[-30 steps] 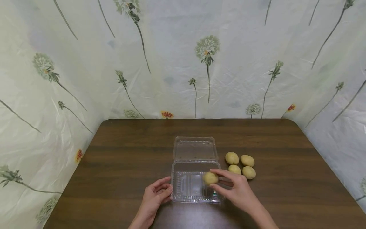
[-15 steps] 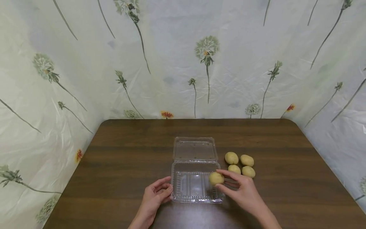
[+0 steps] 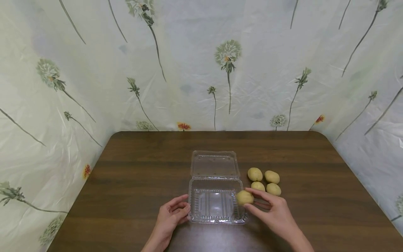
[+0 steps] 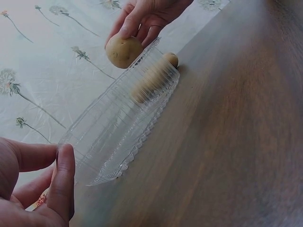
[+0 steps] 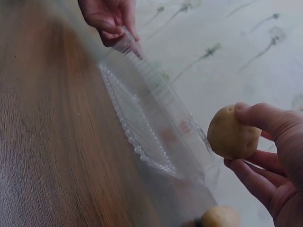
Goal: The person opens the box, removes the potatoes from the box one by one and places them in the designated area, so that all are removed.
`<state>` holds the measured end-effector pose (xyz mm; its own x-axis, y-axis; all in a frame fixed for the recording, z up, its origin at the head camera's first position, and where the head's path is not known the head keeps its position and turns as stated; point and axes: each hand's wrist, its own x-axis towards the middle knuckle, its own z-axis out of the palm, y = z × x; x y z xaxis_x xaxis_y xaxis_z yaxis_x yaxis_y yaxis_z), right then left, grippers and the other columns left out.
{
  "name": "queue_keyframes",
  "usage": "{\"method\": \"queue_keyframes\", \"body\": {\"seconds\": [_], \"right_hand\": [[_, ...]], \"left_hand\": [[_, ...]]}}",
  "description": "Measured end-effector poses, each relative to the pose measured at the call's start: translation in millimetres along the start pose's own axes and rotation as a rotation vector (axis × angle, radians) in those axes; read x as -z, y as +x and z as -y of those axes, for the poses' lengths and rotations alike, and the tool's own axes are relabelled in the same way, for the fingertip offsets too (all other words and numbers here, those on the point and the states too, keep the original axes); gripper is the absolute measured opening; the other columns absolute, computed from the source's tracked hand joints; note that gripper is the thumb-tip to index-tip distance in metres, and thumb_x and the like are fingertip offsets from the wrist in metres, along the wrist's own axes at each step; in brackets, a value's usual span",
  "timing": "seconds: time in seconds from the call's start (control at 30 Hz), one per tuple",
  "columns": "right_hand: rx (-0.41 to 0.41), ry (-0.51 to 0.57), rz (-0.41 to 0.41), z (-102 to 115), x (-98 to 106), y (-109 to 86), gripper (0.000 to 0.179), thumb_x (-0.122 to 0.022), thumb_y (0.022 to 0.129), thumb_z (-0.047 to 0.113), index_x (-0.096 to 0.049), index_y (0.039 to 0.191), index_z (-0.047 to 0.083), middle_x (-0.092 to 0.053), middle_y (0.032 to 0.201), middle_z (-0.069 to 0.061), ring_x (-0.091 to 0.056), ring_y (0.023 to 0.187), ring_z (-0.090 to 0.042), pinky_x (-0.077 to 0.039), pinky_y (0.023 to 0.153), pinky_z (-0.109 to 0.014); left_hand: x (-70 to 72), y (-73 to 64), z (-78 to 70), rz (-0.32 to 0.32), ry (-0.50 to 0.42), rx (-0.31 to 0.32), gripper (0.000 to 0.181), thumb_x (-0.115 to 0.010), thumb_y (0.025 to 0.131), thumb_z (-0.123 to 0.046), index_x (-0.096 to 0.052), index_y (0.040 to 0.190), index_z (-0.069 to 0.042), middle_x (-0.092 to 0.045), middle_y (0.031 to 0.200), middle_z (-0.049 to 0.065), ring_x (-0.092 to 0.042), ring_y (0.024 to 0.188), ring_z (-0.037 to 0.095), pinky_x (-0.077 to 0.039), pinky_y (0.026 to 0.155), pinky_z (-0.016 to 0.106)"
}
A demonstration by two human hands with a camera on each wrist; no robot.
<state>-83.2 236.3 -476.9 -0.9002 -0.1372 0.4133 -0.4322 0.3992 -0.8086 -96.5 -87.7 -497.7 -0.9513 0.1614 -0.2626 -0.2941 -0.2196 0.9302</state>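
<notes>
A clear plastic clamshell container (image 3: 215, 218) lies on the table with its lid (image 3: 215, 164) folded back, away from me. My left hand (image 3: 171, 215) pinches the left rim of its base between thumb and fingers, plainly seen in the left wrist view. In my right hand (image 3: 272, 211) is a round yellow potato (image 3: 244, 198), gripped by thumb and fingertips. That potato (image 5: 234, 132) is at the height of the container's right rim and overlaps the rim in the head view. Through the clear walls the base shows nothing inside.
Several more potatoes (image 3: 255, 174) sit grouped on the table just right of the container, close behind my right hand. The dark wooden table (image 3: 141, 168) ends at a floral curtain (image 3: 189, 70) at the back and sides.
My right hand has moved right with the potato, from above the container's base out to its right rim. The left hand and the container have stayed in place.
</notes>
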Motion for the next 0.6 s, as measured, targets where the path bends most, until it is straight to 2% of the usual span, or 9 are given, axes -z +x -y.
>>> {"method": "queue_keyframes", "body": {"seconds": [0.2, 0.6], "right_hand": [[0.016, -0.005, -0.011, 1.3, 6.0, -1.9, 0.045, -0.082, 0.076, -0.002, -0.068, 0.119, 0.004, -0.069, 0.111, -0.012, -0.070, 0.091, -0.017, -0.056, 0.075, -0.027], [-0.040, -0.043, -0.017, -6.4, 16.3, -12.2, 0.043, -0.082, 0.079, 0.004, -0.067, 0.119, 0.007, -0.068, 0.116, -0.005, -0.065, 0.103, -0.011, -0.056, 0.077, -0.027]], "left_hand": [[-0.7, 0.1, 0.1, -0.001, -0.003, 0.001, 0.047, -0.069, 0.090, -0.003, -0.054, 0.134, 0.006, -0.063, 0.097, 0.005, -0.062, 0.083, 0.011, -0.057, 0.073, 0.028], [-1.1, 0.1, -0.5, -0.009, 0.003, 0.006, 0.046, -0.069, 0.090, -0.003, -0.054, 0.133, 0.005, -0.063, 0.097, 0.005, -0.062, 0.082, 0.010, -0.056, 0.072, 0.027]]}}
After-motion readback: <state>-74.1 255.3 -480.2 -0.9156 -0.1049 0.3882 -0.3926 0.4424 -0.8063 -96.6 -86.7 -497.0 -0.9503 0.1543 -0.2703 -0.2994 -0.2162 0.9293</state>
